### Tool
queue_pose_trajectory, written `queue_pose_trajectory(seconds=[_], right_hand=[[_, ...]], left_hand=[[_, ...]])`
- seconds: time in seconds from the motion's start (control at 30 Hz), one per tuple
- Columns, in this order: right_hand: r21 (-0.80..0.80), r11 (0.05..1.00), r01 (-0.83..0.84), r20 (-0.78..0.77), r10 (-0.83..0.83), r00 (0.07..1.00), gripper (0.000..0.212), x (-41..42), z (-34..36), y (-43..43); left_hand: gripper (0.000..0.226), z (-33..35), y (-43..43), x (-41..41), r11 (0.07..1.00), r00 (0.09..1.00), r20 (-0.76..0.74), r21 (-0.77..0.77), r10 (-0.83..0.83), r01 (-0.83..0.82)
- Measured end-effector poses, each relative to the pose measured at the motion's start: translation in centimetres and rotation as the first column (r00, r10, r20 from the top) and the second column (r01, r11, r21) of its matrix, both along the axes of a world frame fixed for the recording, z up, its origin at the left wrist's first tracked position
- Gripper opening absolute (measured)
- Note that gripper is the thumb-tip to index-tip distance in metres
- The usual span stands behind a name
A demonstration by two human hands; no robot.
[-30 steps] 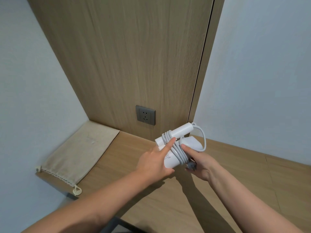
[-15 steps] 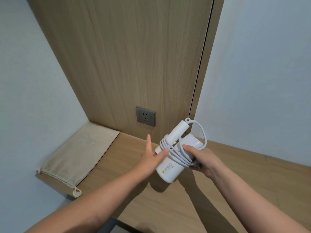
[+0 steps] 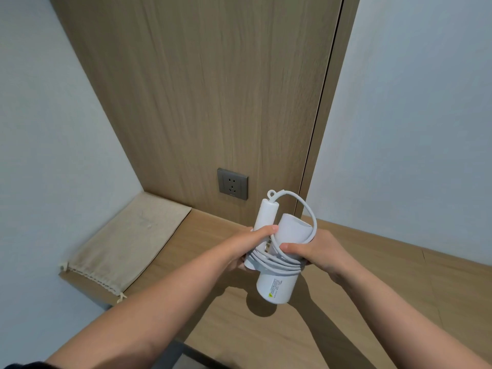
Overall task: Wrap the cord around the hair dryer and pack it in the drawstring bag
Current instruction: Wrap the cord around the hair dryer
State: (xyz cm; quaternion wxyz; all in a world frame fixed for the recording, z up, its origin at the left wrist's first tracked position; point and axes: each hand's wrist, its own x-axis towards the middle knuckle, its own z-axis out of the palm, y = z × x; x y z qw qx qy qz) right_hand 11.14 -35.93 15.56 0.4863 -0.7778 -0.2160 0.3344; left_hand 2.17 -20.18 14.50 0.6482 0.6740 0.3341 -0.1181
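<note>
A white hair dryer hangs in the air above the wooden shelf, its barrel pointing down and its folded handle pointing up. The white cord is wound several times around body and handle, with one loose loop arching over the top. My left hand grips the handle side from the left. My right hand grips the body from the right, thumb on the coils. A beige drawstring bag lies flat at the shelf's left end, its mouth toward me.
The wooden shelf runs along a wood wall panel with a grey power socket just behind the dryer. Pale walls close in on the left and right. The shelf's front edge lies under my left forearm.
My left hand has gone from open beside the dryer to gripping it. The dryer has turned more upright, handle up, and moved slightly toward me.
</note>
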Motion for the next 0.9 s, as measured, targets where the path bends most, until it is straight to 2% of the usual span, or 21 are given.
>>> queue_pose_trajectory(seconds=[0.1,0.27,0.4,0.5,0.6,0.67,0.77,0.83,0.9], right_hand=[[0.001,1.000,-0.003,-0.014,0.003,1.000,0.041,0.3,0.3,-0.1],[0.030,0.998,0.052,-0.054,-0.050,0.997,0.034,0.6,0.8,0.0],[0.014,0.998,0.067,-0.075,-0.066,0.995,0.032,0.7,0.8,0.3],[0.007,0.997,0.076,-0.097,-0.075,0.992,0.032,0.8,0.6,0.5],[-0.003,0.988,0.152,-0.180,-0.150,0.972,0.039,1.1,0.3,0.7],[-0.018,0.976,0.217,-0.237,-0.215,0.947,0.041,1.5,0.0,0.9],[-0.030,0.962,0.271,-0.275,-0.268,0.923,0.040,2.0,-0.2,1.0],[-0.038,0.955,0.294,-0.270,-0.293,0.917,0.036,1.9,0.0,1.2],[-0.040,0.948,0.315,-0.271,-0.314,0.910,0.036,1.7,0.1,1.5]], left_hand=[[0.043,0.1,-0.1,0.1,0.999,0.999,0.027,-0.036,0.022,-0.021],[0.037,0.2,-0.5,0.5,0.990,0.991,0.100,0.098,0.091,-0.101],[0.037,0.6,-0.5,0.5,0.986,0.991,0.108,0.139,0.081,-0.095],[0.049,0.5,-0.5,0.5,0.970,0.989,0.141,0.230,0.049,-0.081],[0.067,0.1,-0.7,0.2,0.919,0.952,0.301,0.386,-0.048,-0.075],[0.074,0.1,-1.2,-0.5,0.842,0.922,0.333,0.540,-0.197,-0.014],[0.089,-0.7,-1.8,-1.6,0.603,0.908,0.126,0.782,-0.401,0.158],[0.104,-1.2,-2.4,-1.8,0.438,0.908,-0.006,0.874,-0.420,0.209],[0.115,-1.4,-3.2,-1.5,0.330,0.919,-0.080,0.918,-0.385,0.218]])
